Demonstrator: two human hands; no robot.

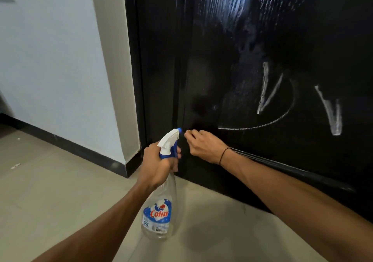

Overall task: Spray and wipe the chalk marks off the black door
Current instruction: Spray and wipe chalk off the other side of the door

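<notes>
The black door (252, 39) fills the right and upper part of the view. White chalk marks (268, 92) sit low on it, with a curved line under them and another mark (335, 114) further right. The upper door shines wet and streaked. My left hand (159, 165) grips the neck of a clear spray bottle (159, 211) with a white and blue trigger head (169, 142). The bottle stands on the floor. My right hand (203, 144) has its fingers curled and pinches at the blue nozzle tip (179, 129). No cloth is in view.
A black door frame (139, 80) borders the door on the left, beside a white wall (60, 70) with a dark skirting (70, 148). Pale floor tiles (60, 191) lie below. A black band circles my right wrist.
</notes>
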